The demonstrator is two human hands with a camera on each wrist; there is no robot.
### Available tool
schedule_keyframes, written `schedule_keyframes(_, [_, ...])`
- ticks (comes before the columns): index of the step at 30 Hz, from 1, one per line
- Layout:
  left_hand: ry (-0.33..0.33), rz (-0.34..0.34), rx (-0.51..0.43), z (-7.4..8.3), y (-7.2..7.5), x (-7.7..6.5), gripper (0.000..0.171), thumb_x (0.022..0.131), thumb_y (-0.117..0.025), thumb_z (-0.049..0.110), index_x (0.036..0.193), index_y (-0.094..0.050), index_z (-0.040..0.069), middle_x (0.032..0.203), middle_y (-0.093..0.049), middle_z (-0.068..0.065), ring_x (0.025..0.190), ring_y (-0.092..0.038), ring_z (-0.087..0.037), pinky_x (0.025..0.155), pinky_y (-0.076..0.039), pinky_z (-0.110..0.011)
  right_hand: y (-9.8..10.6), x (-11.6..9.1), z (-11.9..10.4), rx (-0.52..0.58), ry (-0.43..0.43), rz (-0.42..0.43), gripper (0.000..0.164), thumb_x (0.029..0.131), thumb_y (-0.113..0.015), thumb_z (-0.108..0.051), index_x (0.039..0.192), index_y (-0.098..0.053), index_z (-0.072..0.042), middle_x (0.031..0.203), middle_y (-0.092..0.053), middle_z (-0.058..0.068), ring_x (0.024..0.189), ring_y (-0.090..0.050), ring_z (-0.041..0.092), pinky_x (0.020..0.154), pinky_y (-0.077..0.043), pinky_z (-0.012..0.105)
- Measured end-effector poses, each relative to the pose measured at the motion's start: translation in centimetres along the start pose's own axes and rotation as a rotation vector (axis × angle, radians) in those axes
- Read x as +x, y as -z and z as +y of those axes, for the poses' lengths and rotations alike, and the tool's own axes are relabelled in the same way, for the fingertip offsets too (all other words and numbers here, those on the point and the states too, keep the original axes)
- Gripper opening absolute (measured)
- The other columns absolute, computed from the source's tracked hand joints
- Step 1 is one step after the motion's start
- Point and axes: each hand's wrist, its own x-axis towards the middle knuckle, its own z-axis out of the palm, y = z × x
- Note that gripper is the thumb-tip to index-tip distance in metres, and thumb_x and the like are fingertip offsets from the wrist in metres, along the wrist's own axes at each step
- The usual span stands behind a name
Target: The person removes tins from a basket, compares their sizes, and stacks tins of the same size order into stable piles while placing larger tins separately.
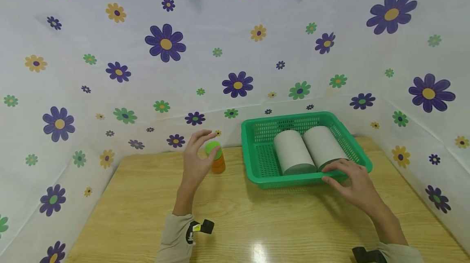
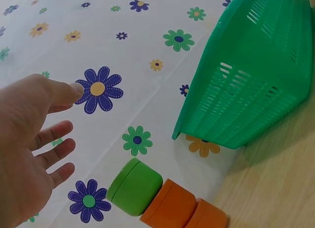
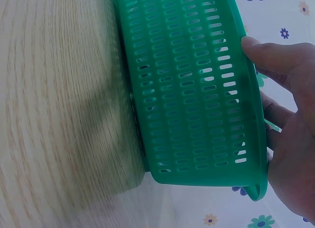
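My left hand [image 1: 194,161] is raised beside a stack of small round containers [image 1: 218,164], a green one on top of orange ones. In the left wrist view its thumb and fingers are spread, with a gap between them and the green container [image 2: 135,187]. My right hand [image 1: 354,185] is at the front right rim of a green plastic basket [image 1: 290,180]. The right wrist view shows the thumb at the basket's rim [image 3: 257,119] and the other fingers behind it, gripping the edge. Two white cylinders [image 1: 293,151] lie side by side in the basket.
The basket and the stack stand at the back of a wooden table [image 1: 235,214]. A white sheet [image 1: 205,71] printed with flowers hangs behind and along both sides. A dark wrist strap with a camera [image 1: 198,228] is on the left sleeve.
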Motion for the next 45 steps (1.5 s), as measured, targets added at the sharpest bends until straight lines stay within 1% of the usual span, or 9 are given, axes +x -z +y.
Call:
schedule_keyframes(6, [-0.005,-0.046,-0.009,0.8,-0.6,0.0,0.036,0.088,-0.080,0.003,0.123,-0.073,0.006,0.130,-0.061,-0.019,0.127,-0.055,-0.026,0.112,-0.042,-0.043,0.0,0.0,-0.1,0.005,-0.009,0.000,0.029,0.077,-0.087,-0.004,0.098,-0.073,-0.018,0.098,-0.068,-0.006,0.103,-0.055,0.011,0.088,-0.031,0.058])
schedule_keyframes(13, [0.004,-0.087,-0.032,1.2,-2.1,-0.3,0.032,0.088,-0.079,0.001,0.120,-0.074,0.008,0.128,-0.062,-0.006,0.130,-0.054,-0.027,0.114,-0.040,-0.045,-0.1,0.0,0.0,0.009,-0.008,-0.003,0.029,0.077,-0.087,-0.004,0.098,-0.073,-0.018,0.098,-0.068,-0.006,0.102,-0.056,0.012,0.088,-0.031,0.059])
schedule_keyframes(20, [-0.004,-0.135,-0.067,1.8,-3.8,-0.4,0.032,0.089,-0.079,0.004,0.121,-0.073,0.005,0.127,-0.064,-0.015,0.125,-0.056,-0.030,0.111,-0.042,-0.050,0.0,0.0,0.1,0.015,-0.004,0.006,0.028,0.076,-0.087,-0.004,0.098,-0.073,-0.015,0.098,-0.069,-0.005,0.102,-0.055,0.008,0.088,-0.031,0.060])
schedule_keyframes(24, [0.017,-0.167,-0.052,2.3,-4.5,-0.3,0.032,0.090,-0.079,0.004,0.121,-0.072,0.002,0.127,-0.064,-0.014,0.122,-0.057,-0.029,0.104,-0.048,-0.051,0.0,-0.1,0.0,0.018,-0.005,0.007,0.028,0.076,-0.087,-0.003,0.098,-0.073,-0.015,0.098,-0.069,-0.005,0.102,-0.055,0.007,0.088,-0.031,0.061])
schedule_keyframes(27, [0.044,-0.188,-0.048,2.6,-5.1,-0.2,0.033,0.090,-0.078,0.006,0.122,-0.071,0.001,0.127,-0.063,-0.012,0.118,-0.060,-0.033,0.097,-0.052,-0.055,-0.1,0.0,-0.1,0.022,-0.008,0.001,0.027,0.077,-0.087,-0.004,0.098,-0.073,-0.015,0.098,-0.069,-0.004,0.102,-0.055,0.009,0.089,-0.031,0.061])
schedule_keyframes(31, [0.085,-0.227,-0.059,3.0,-6.0,0.0,0.035,0.092,-0.078,0.011,0.125,-0.070,0.004,0.127,-0.062,-0.011,0.112,-0.062,-0.034,0.093,-0.053,-0.059,0.0,0.0,0.0,0.017,-0.011,-0.001,0.027,0.077,-0.087,-0.005,0.098,-0.073,-0.016,0.098,-0.069,-0.003,0.102,-0.055,0.011,0.089,-0.032,0.063])
schedule_keyframes(34, [0.107,-0.270,-0.071,3.4,-6.7,0.2,0.038,0.093,-0.077,0.014,0.130,-0.068,0.008,0.128,-0.061,-0.012,0.110,-0.061,-0.029,0.092,-0.055,-0.055,-0.1,0.0,0.1,0.016,-0.009,0.004,0.029,0.076,-0.087,-0.004,0.098,-0.074,-0.017,0.098,-0.069,-0.003,0.102,-0.055,0.011,0.089,-0.032,0.065])
schedule_keyframes(39, [0.117,-0.344,-0.061,4.1,-7.6,0.7,0.042,0.096,-0.075,0.017,0.135,-0.064,0.009,0.130,-0.060,-0.016,0.110,-0.061,-0.027,0.091,-0.057,-0.045,-0.1,0.0,0.1,0.018,-0.007,0.005,0.031,0.075,-0.088,-0.003,0.097,-0.074,-0.018,0.097,-0.069,-0.003,0.102,-0.054,0.007,0.088,-0.032,0.065])
schedule_keyframes(45, [0.173,-0.409,-0.054,4.7,-8.8,1.4,0.049,0.096,-0.074,0.022,0.141,-0.060,0.011,0.139,-0.057,-0.011,0.113,-0.061,-0.025,0.091,-0.057,-0.039,0.0,0.0,0.2,0.015,-0.008,0.009,0.032,0.074,-0.088,-0.003,0.097,-0.073,-0.020,0.098,-0.069,-0.004,0.102,-0.054,0.005,0.088,-0.032,0.063])
